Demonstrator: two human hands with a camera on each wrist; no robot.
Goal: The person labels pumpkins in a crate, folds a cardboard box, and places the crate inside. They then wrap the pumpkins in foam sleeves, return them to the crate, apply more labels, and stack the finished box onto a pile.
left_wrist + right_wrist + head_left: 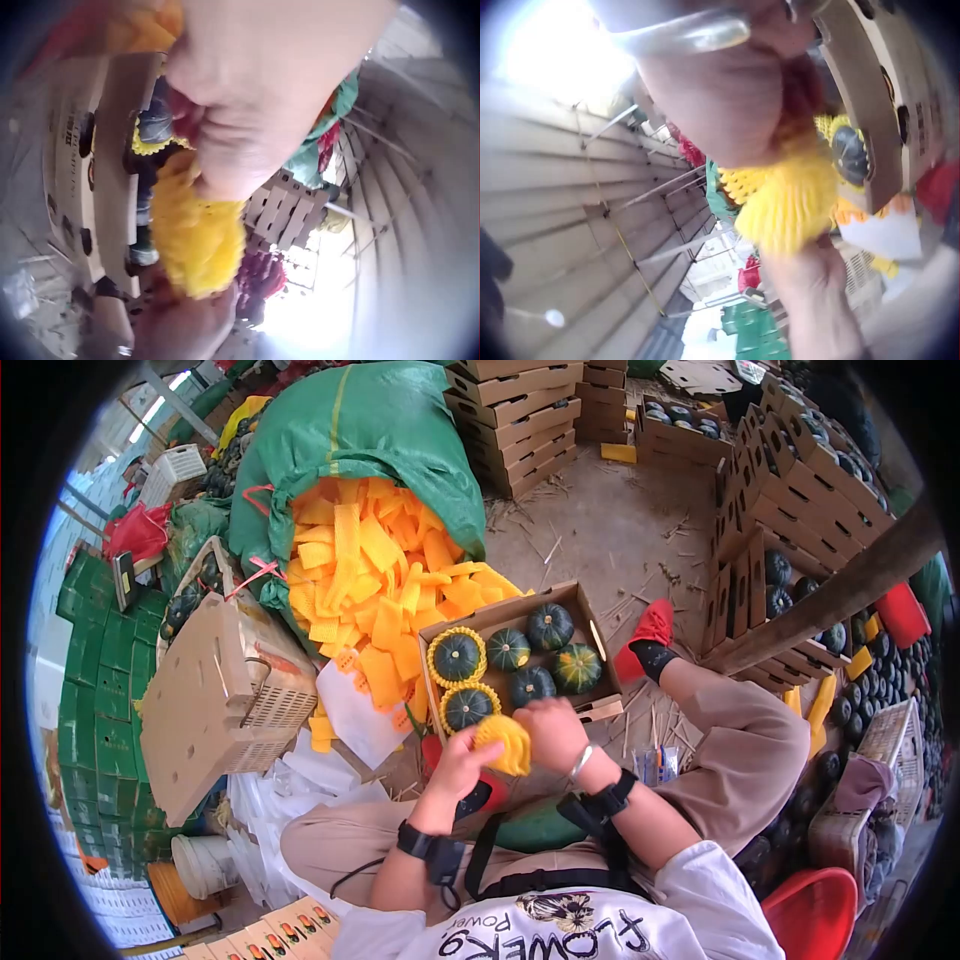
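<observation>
A yellow foam net sleeve (507, 745) is bunched up between the two hands, just over the near edge of an open cardboard box (598, 642). My left hand (461, 762) pinches one side of it, thumb on top. Close beside it my right hand (556, 734), with curled fingers, grips the other end; its fingertips are partly hidden. Inside the box, two dark green squashes, one at the back (458, 657) and one at the front (469, 708), wear yellow foam nets along the left side. Several bare ones, including a mottled squash (577, 668), sit to their right.
A green sack (360, 415) spills flat foam nets (375, 560) behind the box. Stacked cartons (515, 425) stand at the back, more cartons (800, 490) at the right beside a slanting pole (830, 595). An upturned carton (190, 705) leans on a crate at the left.
</observation>
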